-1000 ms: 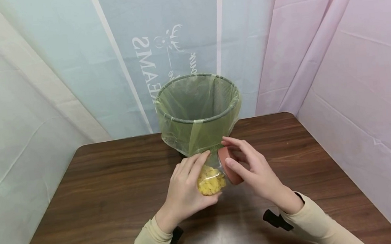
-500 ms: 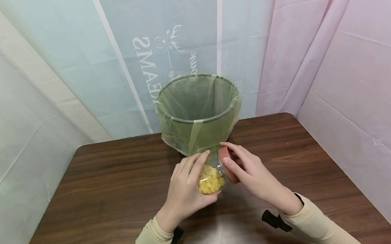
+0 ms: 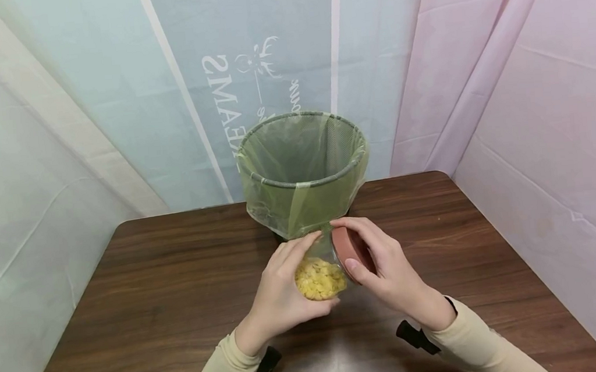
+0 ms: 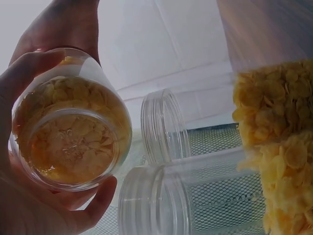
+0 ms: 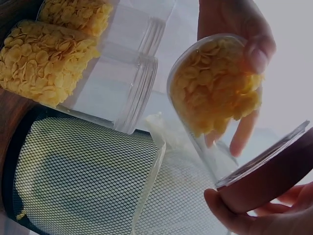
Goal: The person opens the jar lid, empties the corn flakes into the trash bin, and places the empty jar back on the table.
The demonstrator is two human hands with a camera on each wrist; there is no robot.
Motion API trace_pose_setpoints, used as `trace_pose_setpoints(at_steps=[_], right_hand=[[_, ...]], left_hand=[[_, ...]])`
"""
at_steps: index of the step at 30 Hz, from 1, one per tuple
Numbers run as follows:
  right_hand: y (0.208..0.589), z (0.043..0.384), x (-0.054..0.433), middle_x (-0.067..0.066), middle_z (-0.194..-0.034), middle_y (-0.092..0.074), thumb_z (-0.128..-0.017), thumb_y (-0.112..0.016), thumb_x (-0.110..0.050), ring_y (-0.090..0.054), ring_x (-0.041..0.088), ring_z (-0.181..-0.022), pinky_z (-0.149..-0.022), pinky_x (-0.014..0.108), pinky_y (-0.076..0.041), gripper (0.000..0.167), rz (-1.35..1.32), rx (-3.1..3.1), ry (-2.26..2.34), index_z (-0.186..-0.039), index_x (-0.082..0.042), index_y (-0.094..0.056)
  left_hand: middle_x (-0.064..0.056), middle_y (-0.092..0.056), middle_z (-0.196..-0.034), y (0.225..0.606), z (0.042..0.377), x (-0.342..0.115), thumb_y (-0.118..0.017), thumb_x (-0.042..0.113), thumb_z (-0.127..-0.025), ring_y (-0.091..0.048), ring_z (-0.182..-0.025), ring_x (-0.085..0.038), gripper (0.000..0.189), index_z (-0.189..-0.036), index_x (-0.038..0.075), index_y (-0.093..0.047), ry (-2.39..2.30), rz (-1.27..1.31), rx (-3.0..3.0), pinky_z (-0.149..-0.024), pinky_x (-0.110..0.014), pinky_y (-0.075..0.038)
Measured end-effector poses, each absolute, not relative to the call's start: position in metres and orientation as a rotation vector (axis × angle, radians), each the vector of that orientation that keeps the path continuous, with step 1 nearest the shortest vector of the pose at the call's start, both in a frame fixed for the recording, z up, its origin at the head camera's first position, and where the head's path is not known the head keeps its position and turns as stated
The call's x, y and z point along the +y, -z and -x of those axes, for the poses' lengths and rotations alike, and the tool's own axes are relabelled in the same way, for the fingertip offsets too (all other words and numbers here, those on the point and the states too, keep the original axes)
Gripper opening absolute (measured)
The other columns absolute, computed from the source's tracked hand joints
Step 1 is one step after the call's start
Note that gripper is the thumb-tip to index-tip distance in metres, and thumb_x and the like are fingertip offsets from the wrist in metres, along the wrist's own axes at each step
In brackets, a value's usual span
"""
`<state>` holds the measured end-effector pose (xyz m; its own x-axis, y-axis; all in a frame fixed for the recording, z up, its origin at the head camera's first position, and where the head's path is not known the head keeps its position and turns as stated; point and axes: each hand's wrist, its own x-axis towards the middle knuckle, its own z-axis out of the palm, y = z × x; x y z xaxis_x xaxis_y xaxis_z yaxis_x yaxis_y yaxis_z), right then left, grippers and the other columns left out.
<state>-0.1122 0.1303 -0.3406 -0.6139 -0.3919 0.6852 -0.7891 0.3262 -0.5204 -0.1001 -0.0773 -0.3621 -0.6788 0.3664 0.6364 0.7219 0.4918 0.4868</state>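
Observation:
My left hand (image 3: 279,286) grips a clear jar (image 4: 73,117) that holds yellow flakes (image 3: 320,279). Its round base faces the left wrist camera. At the jar's other end, my right hand (image 3: 383,261) pinches a reddish-brown lid (image 3: 353,252), thumb on the near side and fingers over the far edge. The lid (image 5: 269,169) meets the mouth of the jar; how tightly it sits there I cannot tell. Both hands are above the table, just in front of the bin (image 3: 304,203). My palms are mostly hidden in the head view.
A yellowish liner (image 3: 272,197) covers the rim of the mesh bin (image 5: 83,171). Both wrist views show what look like two lidless jars (image 5: 49,63) of yellow flakes by the bin, not made out in the head view. Fabric walls (image 3: 533,103) border the wooden table (image 3: 169,289).
My right thumb and fingers have shifted round the lid, and its flat face shows more. The flakes in the jar have moved slightly. The bin has stayed put.

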Motion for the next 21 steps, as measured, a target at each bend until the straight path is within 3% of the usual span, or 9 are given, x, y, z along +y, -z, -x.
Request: trace_pose_setpoints(at_steps=[9, 21], right_hand=[[0.3372, 0.1180, 0.1310, 0.017, -0.130, -0.051, -0.093, -0.052, -0.030, -0.047, 0.027, -0.125, -0.104, 0.024, -0.036, 0.051, -1.300, -1.989, -1.272, -0.130, 0.003, -0.047], [0.3339, 0.1212, 0.1360, 0.022, -0.132, -0.049, -0.082, -0.063, -0.005, -0.046, 0.027, -0.125, -0.101, 0.025, -0.038, 0.054, -1.383, -1.944, -1.476, -0.131, 0.009, -0.045]], left_hand=[[0.005, -0.057, -0.127, 0.3622, 0.0990, -0.0797, -0.091, 0.035, -0.052, -0.053, -0.113, -0.015, 0.099, -0.139, 0.017, -0.046, 1.182, 0.887, -2.342, -0.094, -0.036, -0.046], [0.004, -0.056, -0.128, 0.3620, 0.0971, -0.0782, -0.091, 0.035, -0.053, -0.053, -0.113, -0.013, 0.099, -0.139, 0.017, -0.045, 1.209, 0.867, -2.354, -0.093, -0.036, -0.046]])
